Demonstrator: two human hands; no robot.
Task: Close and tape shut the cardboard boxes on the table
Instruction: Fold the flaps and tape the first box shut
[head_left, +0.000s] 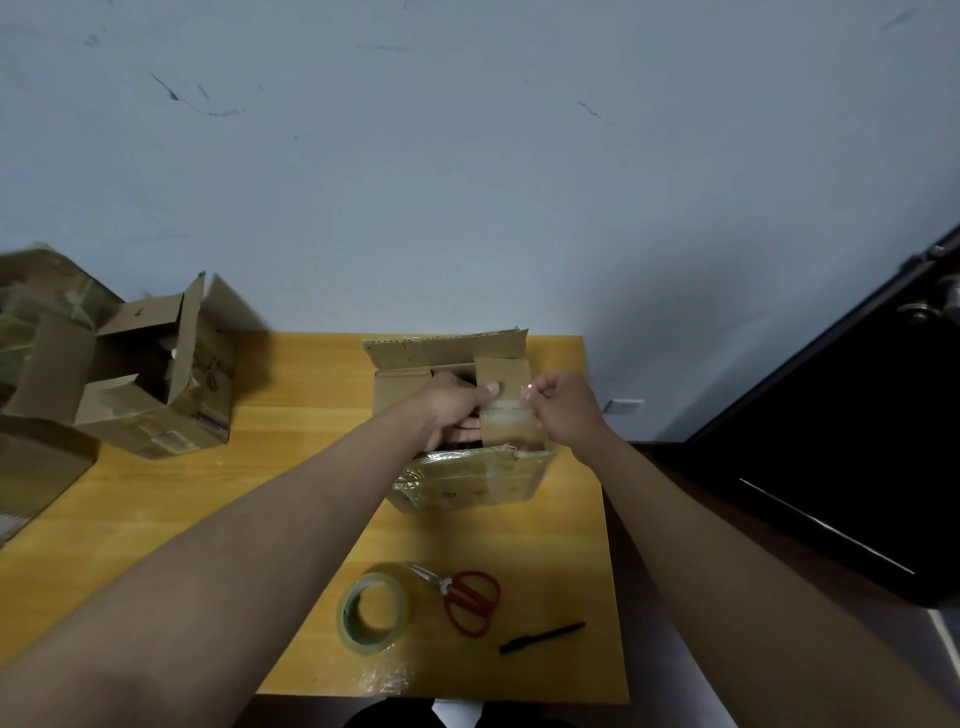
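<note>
A cardboard box (467, 480) stands at the table's far middle, its back flap (447, 349) upright and a side flap (503, 376) folded inward. A strip of clear tape (506, 410) lies across that flap. My left hand (452, 410) grips the flap's edge, thumb on top, fingers inside the box opening. My right hand (563, 410) pinches the right end of the tape strip. A second box (156, 374) stands open at the table's left, tilted, with all flaps up.
A roll of clear tape (375, 612), red-handled scissors (467, 597) and a black pen (543, 637) lie on the wooden table (291, 493) near its front edge. More cardboard (36, 467) sits at the far left. A dark door (857, 441) stands at right.
</note>
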